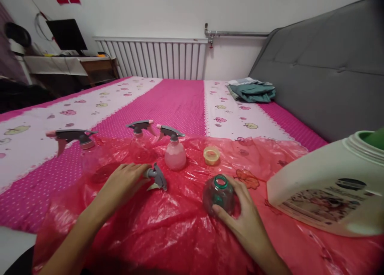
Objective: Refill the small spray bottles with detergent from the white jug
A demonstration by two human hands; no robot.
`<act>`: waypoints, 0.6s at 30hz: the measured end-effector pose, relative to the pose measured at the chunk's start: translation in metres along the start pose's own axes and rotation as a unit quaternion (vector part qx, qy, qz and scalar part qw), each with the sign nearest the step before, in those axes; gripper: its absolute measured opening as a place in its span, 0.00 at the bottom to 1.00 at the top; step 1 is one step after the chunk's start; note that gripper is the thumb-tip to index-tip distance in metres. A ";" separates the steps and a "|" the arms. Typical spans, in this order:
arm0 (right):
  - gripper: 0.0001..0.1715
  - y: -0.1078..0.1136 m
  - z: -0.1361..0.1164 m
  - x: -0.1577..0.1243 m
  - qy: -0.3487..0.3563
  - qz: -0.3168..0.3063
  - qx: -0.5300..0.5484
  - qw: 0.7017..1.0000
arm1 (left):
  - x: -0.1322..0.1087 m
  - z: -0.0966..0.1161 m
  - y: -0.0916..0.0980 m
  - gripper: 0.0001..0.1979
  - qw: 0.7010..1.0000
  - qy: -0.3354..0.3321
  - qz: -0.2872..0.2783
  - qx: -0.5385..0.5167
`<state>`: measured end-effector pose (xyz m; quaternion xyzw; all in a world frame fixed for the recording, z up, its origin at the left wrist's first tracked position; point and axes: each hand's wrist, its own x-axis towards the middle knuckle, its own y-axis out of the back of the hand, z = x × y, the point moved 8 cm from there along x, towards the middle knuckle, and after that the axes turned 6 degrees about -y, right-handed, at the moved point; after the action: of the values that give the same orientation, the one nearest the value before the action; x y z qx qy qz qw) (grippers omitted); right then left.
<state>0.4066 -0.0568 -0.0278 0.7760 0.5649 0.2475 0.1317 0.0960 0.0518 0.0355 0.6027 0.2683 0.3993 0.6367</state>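
My left hand (127, 181) has its fingers closed on a grey and pale green spray head (159, 178), low over the red plastic sheet (180, 235). My right hand (244, 215) is wrapped round the right side of a clear round bottle (211, 199) with a green neck, which stands upright without a top. Behind them a round bottle with whitish content (175, 156) carries a grey and pink spray head. Two more clear bottles with spray heads stand to its left, one spray head (141, 126) behind and another (72, 136) at the far left.
A small yellowish round container (211, 156) sits beyond the green-necked bottle. At the right is a large white jug (327, 191) with a label. Folded clothes (253, 90) lie on the bed near the grey headboard (318, 59). A monitor (67, 34) stands on a desk at the back left.
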 end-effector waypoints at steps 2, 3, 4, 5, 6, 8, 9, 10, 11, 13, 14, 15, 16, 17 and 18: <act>0.37 0.005 -0.005 0.000 0.009 0.024 0.001 1.000 | 0.003 0.003 -0.006 0.13 1.000 0.004 -0.010 0.011; 0.36 0.008 -0.009 -0.001 0.019 0.034 -0.001 0.999 | 0.005 0.006 -0.010 0.14 1.000 0.004 -0.015 0.016; 0.35 0.011 -0.012 -0.001 0.032 0.044 -0.003 0.999 | 0.006 0.007 -0.013 0.14 1.000 0.003 -0.022 0.020; 0.35 0.015 -0.016 -0.002 0.045 0.052 -0.005 0.998 | 0.006 0.008 -0.018 0.15 0.999 0.003 -0.032 0.027; 0.34 0.018 -0.018 -0.002 0.057 0.054 -0.007 0.997 | 0.006 0.008 -0.022 0.15 0.998 0.003 -0.045 0.035; 0.34 0.022 -0.020 -0.003 0.065 0.054 -0.004 0.996 | 0.006 0.007 -0.026 0.15 0.997 0.003 -0.059 0.048; 0.34 0.023 -0.018 -0.004 0.059 0.052 0.002 0.997 | 0.006 0.006 -0.024 0.15 0.997 0.003 -0.053 0.050; 0.34 0.024 -0.016 -0.004 0.049 0.055 0.012 0.997 | 0.005 0.007 -0.021 0.15 0.998 0.002 -0.040 0.047; 0.34 0.024 -0.012 -0.005 0.036 0.062 0.025 0.997 | 0.004 0.009 -0.017 0.15 0.999 -0.002 -0.026 0.036; 0.36 0.019 -0.008 -0.008 0.021 0.069 0.052 0.996 | 0.000 0.022 -0.011 0.14 1.000 -0.017 -0.002 -0.015; 0.37 0.013 -0.008 -0.010 0.020 0.067 0.063 0.996 | -0.004 0.033 -0.011 0.14 0.998 -0.029 0.007 -0.055; 0.38 0.006 -0.009 -0.012 0.022 0.055 0.071 0.996 | -0.007 0.045 -0.012 0.15 0.993 -0.045 0.023 -0.104; 0.39 -0.004 -0.011 -0.014 0.027 0.032 0.079 0.996 | -0.011 0.058 -0.017 0.22 0.986 -0.052 0.032 -0.155; 0.40 -0.012 -0.013 -0.015 0.027 0.014 0.088 0.996 | -0.014 0.071 -0.023 0.32 0.977 -0.060 0.055 -0.196; 0.43 -0.021 -0.015 -0.015 0.022 -0.007 0.097 0.995 | -0.017 0.084 -0.030 0.43 0.968 -0.073 0.073 -0.229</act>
<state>0.3779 -0.0653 -0.0286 0.7755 0.5945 0.2075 0.0449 0.1619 -0.0077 0.0146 0.4866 0.0775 0.4502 0.7446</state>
